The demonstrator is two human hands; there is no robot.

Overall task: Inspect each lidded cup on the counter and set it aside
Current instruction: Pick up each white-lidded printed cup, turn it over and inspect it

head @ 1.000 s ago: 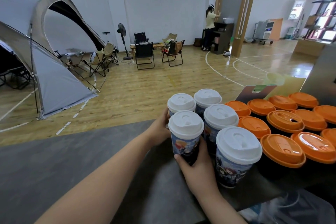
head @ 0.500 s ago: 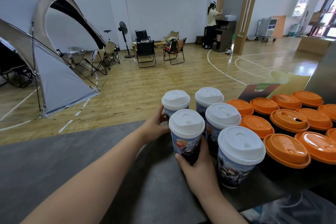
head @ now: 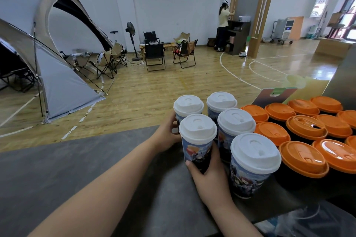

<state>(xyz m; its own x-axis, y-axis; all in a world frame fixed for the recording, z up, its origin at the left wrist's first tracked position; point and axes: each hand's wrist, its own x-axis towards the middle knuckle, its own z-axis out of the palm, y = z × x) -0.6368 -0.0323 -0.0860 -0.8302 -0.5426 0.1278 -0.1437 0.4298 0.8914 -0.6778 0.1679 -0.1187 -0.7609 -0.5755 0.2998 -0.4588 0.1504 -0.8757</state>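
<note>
Several printed cups with white lids stand in a cluster on the grey counter. My left hand grips the back-left cup from its left side; its fingers are partly hidden behind the cups. My right hand holds the front-left cup low on its body, thumb across the front. Both cups stand upright on the counter. Another white-lidded cup stands just right of my right hand, and two more stand behind it.
Several dark cups with orange lids crowd the counter to the right. A menu card stands behind them. Beyond the counter lie a wooden floor, a grey tent, folding chairs and a person far off.
The back-left cup has shifted slightly to the left in my left hand, away from its neighbour. My right hand keeps its hold on the front-left cup.
</note>
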